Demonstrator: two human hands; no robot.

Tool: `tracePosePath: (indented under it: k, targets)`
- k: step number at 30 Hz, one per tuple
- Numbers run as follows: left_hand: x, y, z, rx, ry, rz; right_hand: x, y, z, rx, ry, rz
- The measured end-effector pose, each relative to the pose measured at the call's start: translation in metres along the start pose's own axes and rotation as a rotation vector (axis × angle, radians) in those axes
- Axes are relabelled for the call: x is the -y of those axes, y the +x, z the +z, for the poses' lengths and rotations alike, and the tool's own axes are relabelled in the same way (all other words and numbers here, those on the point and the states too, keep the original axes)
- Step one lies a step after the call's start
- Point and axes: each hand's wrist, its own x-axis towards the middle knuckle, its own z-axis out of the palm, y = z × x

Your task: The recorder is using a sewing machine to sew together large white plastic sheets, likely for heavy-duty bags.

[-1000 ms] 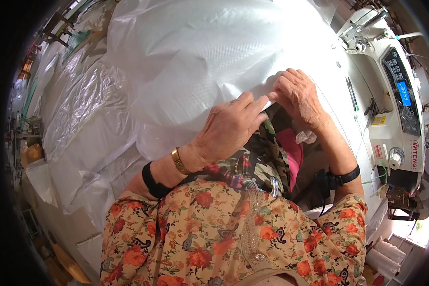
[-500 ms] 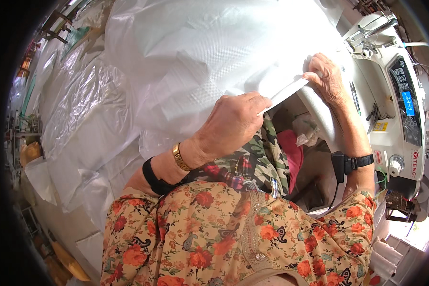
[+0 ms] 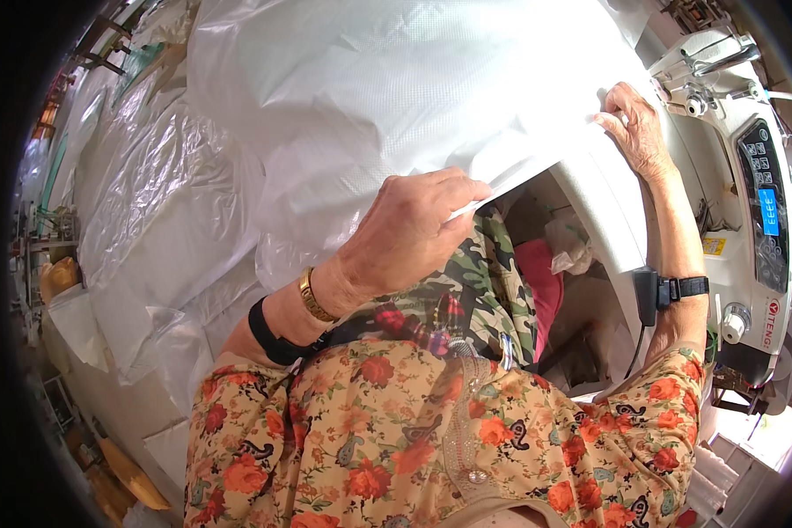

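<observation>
- My left hand (image 3: 414,224) grips the near edge of the white sheet (image 3: 370,106), fingers bent over the top and thumb underneath, the cloth pinched between them
- My right hand (image 3: 638,132) is farther out and to the right, thumb and curled fingers at the sheet's far right edge; I cannot tell whether they pinch it or only press on it
- Between my hands the edge runs slanting, with a narrow folded strip (image 3: 524,169) along it
- The sheet spreads across the upper middle in front of me, woven-looking and softly rumpled, very bright toward the right
- Below its edge, my lap shows camouflage cloth (image 3: 493,282), with a pink cloth (image 3: 539,282) and crumpled clear plastic (image 3: 570,248) just to the right
- A white sewing machine (image 3: 720,275) stands to the right of my right forearm, its blue display (image 3: 769,211) lit
- On my left wrist sits a gold-coloured band (image 3: 311,295); on my right forearm, a black strap (image 3: 685,289) holds a small box (image 3: 646,295)
- Glossy plastic sheeting (image 3: 167,194) lies wrinkled at my left
</observation>
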Motion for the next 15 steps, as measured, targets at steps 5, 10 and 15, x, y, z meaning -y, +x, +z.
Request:
tracePosePath:
  k: [5, 10, 15]
  targets:
    - [-0.001, -0.004, 0.001, -0.005, 0.020, 0.018, -0.001, -0.004, -0.005, 0.000, -0.111, 0.058]
    - [0.005, -0.006, 0.017, 0.053, 0.001, 0.131, -0.007, -0.004, -0.002, -0.157, -0.191, -0.030]
    - [0.007, -0.005, 0.036, 0.129, 0.085, 0.214, 0.012, -0.028, 0.004, -0.236, -0.355, 0.199]
